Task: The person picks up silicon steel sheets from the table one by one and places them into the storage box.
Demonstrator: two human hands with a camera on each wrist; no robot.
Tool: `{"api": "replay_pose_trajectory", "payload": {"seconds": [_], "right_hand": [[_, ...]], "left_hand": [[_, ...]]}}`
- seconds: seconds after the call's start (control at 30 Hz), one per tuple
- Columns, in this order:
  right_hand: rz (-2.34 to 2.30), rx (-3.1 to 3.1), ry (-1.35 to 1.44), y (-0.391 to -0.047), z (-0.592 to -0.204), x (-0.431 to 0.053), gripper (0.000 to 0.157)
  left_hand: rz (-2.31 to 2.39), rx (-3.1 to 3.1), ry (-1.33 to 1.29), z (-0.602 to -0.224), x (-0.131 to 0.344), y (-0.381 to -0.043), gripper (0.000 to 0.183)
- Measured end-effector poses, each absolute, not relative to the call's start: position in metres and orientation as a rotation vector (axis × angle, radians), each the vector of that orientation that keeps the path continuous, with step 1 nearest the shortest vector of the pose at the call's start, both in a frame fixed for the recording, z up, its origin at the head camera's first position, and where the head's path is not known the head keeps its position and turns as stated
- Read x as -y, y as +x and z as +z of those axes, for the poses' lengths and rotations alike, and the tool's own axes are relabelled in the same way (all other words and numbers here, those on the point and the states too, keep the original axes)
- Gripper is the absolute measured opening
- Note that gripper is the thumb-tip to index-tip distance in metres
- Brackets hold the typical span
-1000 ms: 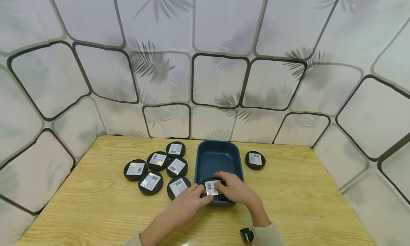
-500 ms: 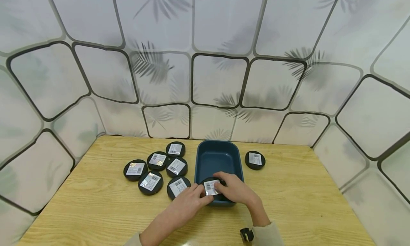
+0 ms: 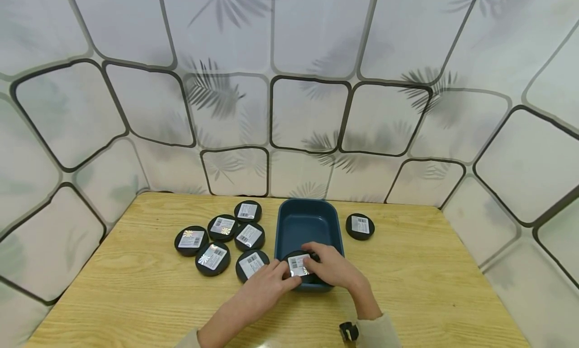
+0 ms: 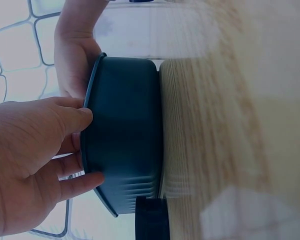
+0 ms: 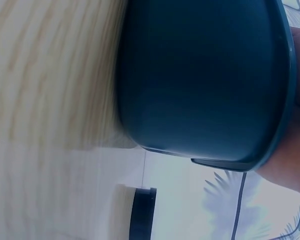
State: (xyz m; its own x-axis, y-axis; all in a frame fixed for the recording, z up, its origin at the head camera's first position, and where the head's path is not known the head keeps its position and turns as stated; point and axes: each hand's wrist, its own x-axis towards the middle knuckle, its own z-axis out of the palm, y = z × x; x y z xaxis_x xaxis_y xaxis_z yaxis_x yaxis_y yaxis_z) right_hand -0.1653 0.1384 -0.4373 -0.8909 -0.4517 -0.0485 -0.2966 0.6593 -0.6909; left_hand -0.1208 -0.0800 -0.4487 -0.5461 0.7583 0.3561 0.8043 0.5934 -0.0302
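Note:
A black round container (image 3: 298,264) with a white barcode label is held label up at the near end of a dark blue rectangular tub (image 3: 308,230). My left hand (image 3: 266,285) grips its left side, the thumb by the tub's near rim. From the right, my right hand (image 3: 336,266) holds the same container, with its thumb on the label. In the left wrist view, the left hand's fingers (image 4: 85,117) reach past the tub's rim, and the container itself is hidden. The tub's wall (image 5: 205,85) fills much of the right wrist view and covers the right fingertips.
Several matching black containers (image 3: 212,258) lie left of the tub, one (image 3: 252,265) close beside the left hand. A single one (image 3: 360,226) sits to the right. A small black object (image 3: 349,332) is at the right sleeve. Patterned curtain (image 3: 307,116) surrounds the wooden table (image 3: 416,287).

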Motion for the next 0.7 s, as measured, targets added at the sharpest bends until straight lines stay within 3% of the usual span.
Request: {"api": "replay_pose_trajectory", "payload": {"seconds": [0.7], "right_hand": [[-1.145,-2.707,-0.607,-0.1636,-0.4330,-0.1457,0.034]], "left_hand": [[-0.190,2.500,-1.271,-0.4479,0.0800,-0.1208,0.027]]}}
